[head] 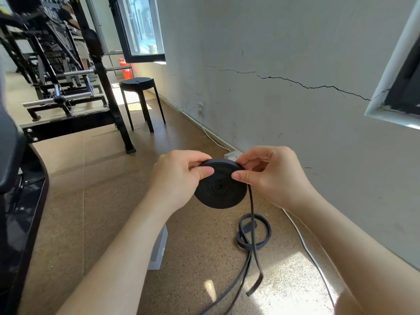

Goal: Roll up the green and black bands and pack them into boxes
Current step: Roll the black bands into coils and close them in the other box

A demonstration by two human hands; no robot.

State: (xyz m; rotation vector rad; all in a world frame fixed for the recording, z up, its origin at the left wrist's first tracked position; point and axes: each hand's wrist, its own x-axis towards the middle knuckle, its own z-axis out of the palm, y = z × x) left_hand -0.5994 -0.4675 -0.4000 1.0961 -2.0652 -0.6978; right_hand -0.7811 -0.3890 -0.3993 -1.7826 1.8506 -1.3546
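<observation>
The person is partway through the rolling step, as I judge it: the black band (220, 189) is wound into a flat, tight coil held in the air between both hands, well above the floor (102, 189). The left hand (177, 178) grips the coil's left rim, its fingers (204, 171) curled round it with the thumb pressed on the near face. The right hand (270, 176) pinches the upper right rim, just where the unwound length leaves the coil, thumb in front and fingertips behind. From directly beneath the right fingers the loose tail (251, 208) drops straight down to the floor, where it gathers in slack loops (254, 233) below the right hand. More of it runs on towards the person's feet. Below the left forearm, well under the fingers, lies a pale box (159, 246); I cannot tell whether it is open. I see no green band anywhere. A fair stretch remains to be wound, so boxing looks some way off. The next move, I would say, calls for the left fingers to turn the coil while the right fingers lay the tail flat on the rim under light tension. The crossed loops may twist or snag as they lift, and a slack grip could let the coil spring loose.
</observation>
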